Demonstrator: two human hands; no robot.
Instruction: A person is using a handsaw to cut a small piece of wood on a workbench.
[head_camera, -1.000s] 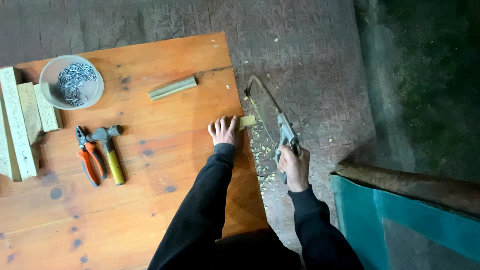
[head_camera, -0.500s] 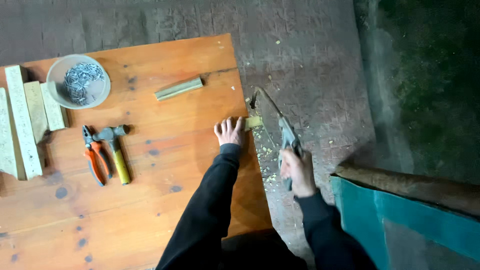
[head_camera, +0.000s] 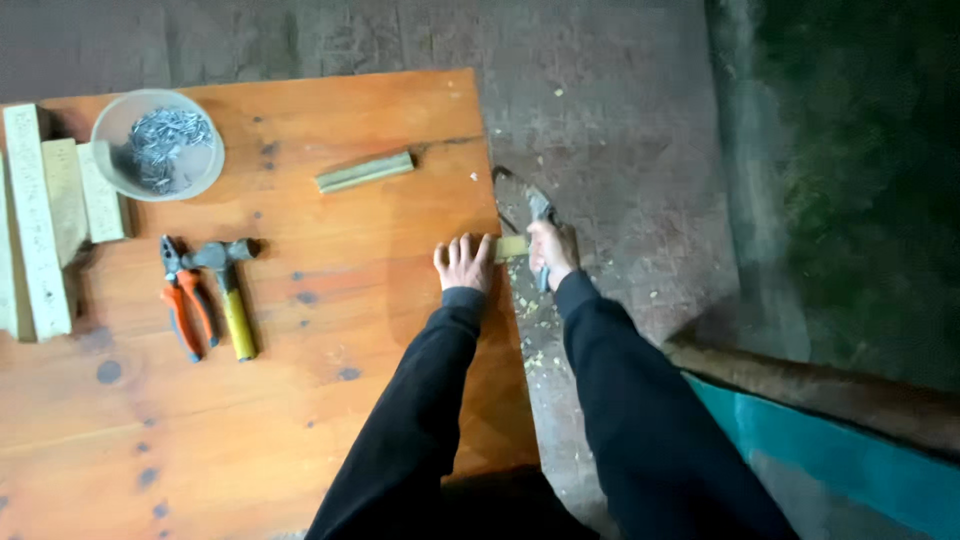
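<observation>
My left hand (head_camera: 464, 264) presses flat on a small wooden piece (head_camera: 511, 247) at the right edge of the orange wooden table (head_camera: 300, 400); the piece's end sticks out past the edge. My right hand (head_camera: 551, 252) grips the handle of a hacksaw (head_camera: 522, 200), held just beyond the table edge with its blade against the protruding end of the wood. Sawdust chips lie on the floor under it.
On the table lie a short wooden stick (head_camera: 365, 171), a hammer (head_camera: 230, 290), orange-handled pliers (head_camera: 183, 300), a clear bowl of nails (head_camera: 158, 144) and several wooden blocks (head_camera: 50, 210) at the left. A teal-edged object (head_camera: 830, 440) stands at the lower right.
My right hand has pushed the saw forward and moved closer to the wooden piece. My left hand stays on the wood.
</observation>
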